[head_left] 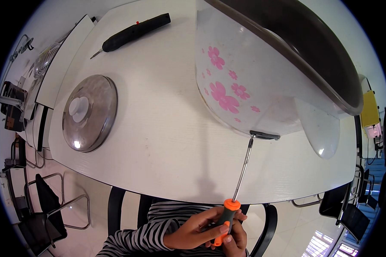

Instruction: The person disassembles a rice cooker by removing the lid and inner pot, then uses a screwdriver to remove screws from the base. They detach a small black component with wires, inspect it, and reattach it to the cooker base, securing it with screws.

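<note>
Both my hands are closed on a screwdriver (232,204) with an orange and dark grey handle, held low at the table's near edge. My left hand (195,229) wraps round the handle from the left. Lower on the same handle, my right hand (236,240) grips with its thumb along the end. The long metal shaft points up and away, its tip meeting the left end of a small dark strip (265,135) at the rim of a white pot (270,81). Pink flowers decorate the pot's side. It lies tilted, its dark mouth (317,38) facing the far right.
A round metal lid (90,113) with a white knob lies at the left of the white table (158,150). Behind it rests a black power screwdriver (137,32). Black chairs (47,210) stand beyond the table on both sides.
</note>
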`<action>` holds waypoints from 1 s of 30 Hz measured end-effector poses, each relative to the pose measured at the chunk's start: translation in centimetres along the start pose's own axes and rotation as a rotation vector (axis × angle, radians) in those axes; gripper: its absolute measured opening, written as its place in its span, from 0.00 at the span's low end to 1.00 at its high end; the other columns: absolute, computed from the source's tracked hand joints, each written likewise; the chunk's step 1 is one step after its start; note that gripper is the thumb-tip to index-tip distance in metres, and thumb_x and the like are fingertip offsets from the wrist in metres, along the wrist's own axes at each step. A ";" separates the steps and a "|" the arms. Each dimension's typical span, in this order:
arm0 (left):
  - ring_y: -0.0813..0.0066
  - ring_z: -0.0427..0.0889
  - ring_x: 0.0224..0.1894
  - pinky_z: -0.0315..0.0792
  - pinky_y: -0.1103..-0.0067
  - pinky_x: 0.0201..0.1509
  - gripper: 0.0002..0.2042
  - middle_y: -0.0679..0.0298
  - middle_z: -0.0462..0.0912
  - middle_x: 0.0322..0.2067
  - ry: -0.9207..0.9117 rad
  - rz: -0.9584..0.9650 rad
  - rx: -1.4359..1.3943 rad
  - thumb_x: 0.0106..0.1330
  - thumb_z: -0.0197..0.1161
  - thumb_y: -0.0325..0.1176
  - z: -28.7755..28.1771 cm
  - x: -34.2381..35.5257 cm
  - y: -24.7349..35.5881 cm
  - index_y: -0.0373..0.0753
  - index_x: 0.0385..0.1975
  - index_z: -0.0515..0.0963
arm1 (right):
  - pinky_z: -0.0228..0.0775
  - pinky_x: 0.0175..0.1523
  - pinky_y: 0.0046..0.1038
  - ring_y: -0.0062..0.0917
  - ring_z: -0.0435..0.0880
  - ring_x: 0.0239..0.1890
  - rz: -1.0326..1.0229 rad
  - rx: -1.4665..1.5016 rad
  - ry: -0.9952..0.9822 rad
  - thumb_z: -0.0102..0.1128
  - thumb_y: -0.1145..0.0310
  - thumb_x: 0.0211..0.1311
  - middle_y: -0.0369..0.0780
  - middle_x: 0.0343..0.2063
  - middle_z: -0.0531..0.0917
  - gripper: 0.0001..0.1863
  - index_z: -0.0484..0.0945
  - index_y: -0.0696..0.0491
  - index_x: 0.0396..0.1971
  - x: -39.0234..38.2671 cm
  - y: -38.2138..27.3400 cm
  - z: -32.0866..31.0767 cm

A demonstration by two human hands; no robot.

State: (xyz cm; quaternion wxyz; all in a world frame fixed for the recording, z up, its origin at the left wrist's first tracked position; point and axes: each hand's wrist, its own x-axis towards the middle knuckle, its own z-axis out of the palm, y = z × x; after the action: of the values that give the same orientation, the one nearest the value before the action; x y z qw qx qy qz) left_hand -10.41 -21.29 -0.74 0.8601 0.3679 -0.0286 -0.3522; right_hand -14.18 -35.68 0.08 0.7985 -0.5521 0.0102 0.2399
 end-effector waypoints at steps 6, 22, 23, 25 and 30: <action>0.76 0.68 0.43 0.65 0.84 0.43 0.20 0.57 0.65 0.47 0.033 0.024 0.016 0.61 0.45 0.34 0.3 0.1 0.0 0.30 0.50 0.56 | 0.58 0.49 0.25 0.26 0.67 0.45 -0.025 -0.014 -0.004 0.41 0.63 0.59 0.43 0.44 0.67 0.21 0.59 0.61 0.47 0.0 0.2 -0.1; 0.74 0.68 0.43 0.64 0.79 0.46 0.19 0.60 0.66 0.37 0.069 0.179 0.512 0.50 0.60 0.29 0.1 0.1 2.4 0.34 0.40 0.61 | 0.60 0.28 0.16 0.14 0.66 0.22 -0.187 0.039 0.274 0.63 0.55 0.42 0.34 0.23 0.68 0.28 0.59 0.56 0.36 1.5 -1.0 1.9; 0.76 0.69 0.41 0.64 0.79 0.45 0.18 0.61 0.67 0.36 0.060 0.159 0.520 0.50 0.61 0.29 0.2 0.2 2.6 0.34 0.39 0.62 | 0.60 0.28 0.17 0.14 0.66 0.22 -0.241 0.005 0.285 0.63 0.55 0.42 0.34 0.23 0.68 0.28 0.59 0.56 0.36 1.6 -0.9 2.0; 0.78 0.69 0.38 0.63 0.81 0.44 0.18 0.62 0.68 0.33 0.060 0.122 0.577 0.49 0.61 0.29 0.1 0.3 2.7 0.34 0.38 0.64 | 0.60 0.28 0.17 0.15 0.66 0.22 -0.316 -0.149 0.298 0.62 0.55 0.43 0.35 0.23 0.68 0.28 0.58 0.56 0.37 1.3 -0.1 1.5; 0.79 0.70 0.36 0.62 0.81 0.44 0.16 0.64 0.70 0.30 0.120 0.087 0.515 0.49 0.62 0.29 0.5 0.6 2.4 0.33 0.36 0.65 | 0.63 0.30 0.18 0.18 0.69 0.23 -0.336 -0.085 0.303 0.55 0.52 0.48 0.39 0.25 0.71 0.27 0.57 0.56 0.39 0.8 0.6 1.1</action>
State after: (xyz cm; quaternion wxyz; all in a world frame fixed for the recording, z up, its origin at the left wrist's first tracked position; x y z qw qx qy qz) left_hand -8.74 -20.81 1.07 0.7527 0.5930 -0.0821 -0.2738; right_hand -14.02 -34.25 -0.24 0.7926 -0.6088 0.0277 0.0183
